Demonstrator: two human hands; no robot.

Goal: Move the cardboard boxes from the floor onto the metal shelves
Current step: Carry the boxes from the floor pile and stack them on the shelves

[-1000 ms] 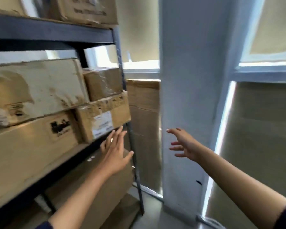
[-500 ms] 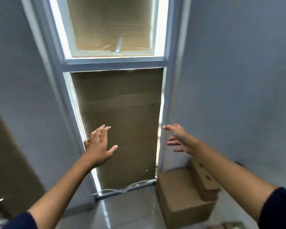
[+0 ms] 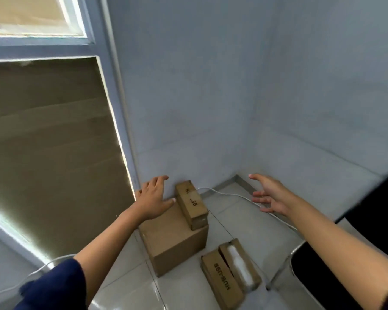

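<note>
Nothing is gripped at this moment. The left hand [image 3: 154, 201] is held out with fingers spread and relaxed, above the far left corner of the large box [image 3: 175, 240]; whether it touches the cardboard cannot be told. The right hand [image 3: 270, 195] is likewise spread and empty, in the air well to the right of the boxes, above the floor [image 3: 184, 289].

The large box stands on the floor against the wall [image 3: 211, 108], near the corner by the window frame [image 3: 112, 90]. A narrow box [image 3: 191, 204] lies on its top along the right edge, its near end slightly overhanging. A third, open box [image 3: 230, 272] lies on the floor to the near right, with white packing visible inside. A white cable [image 3: 233, 194] runs along the floor behind the boxes and under the right hand. No shelves are in view.

The likeliest fault is judged to be the narrow box sliding off if the large box is lifted with any tilt, since it rests loose near the edge. The open box could spill its packing if carried unevenly. The cable could be snagged by a foot or by a dragged box.
</note>
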